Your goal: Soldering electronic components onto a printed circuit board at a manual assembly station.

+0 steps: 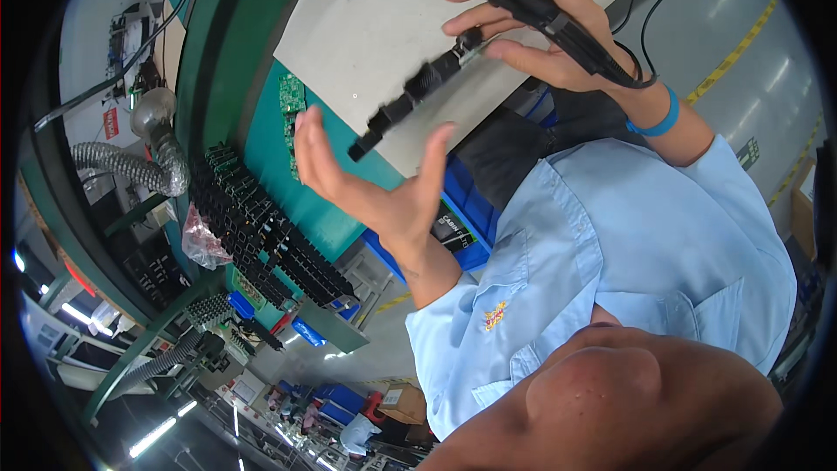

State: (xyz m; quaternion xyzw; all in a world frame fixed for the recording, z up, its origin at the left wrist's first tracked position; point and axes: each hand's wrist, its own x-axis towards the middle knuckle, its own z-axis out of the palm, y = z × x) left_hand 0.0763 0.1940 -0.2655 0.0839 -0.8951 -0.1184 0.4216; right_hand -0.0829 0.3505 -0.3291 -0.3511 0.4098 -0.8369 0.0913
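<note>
My right hand (558, 30) is closed around a soldering iron (558, 24), with a black handle, a metal shaft and a cable trailing from its rear. At the same hand's fingertips is one end of a segmented black strip (423, 83), slanting down to the left and somewhat blurred. My left hand (375, 196) is open, thumb and fingers spread either side of the strip's lower end; I see no contact there. Green circuit boards (292, 96) lie beyond the left fingers on a teal mat (327, 218).
Rows of black parts with green boards (270, 235) stand at the mat's left edge. A pale sheet (349, 44) covers the bench. Left of it are a silver flexible duct (139, 166) and a clear plastic bag (202, 240). A blue bin (466, 201) sits below the bench edge.
</note>
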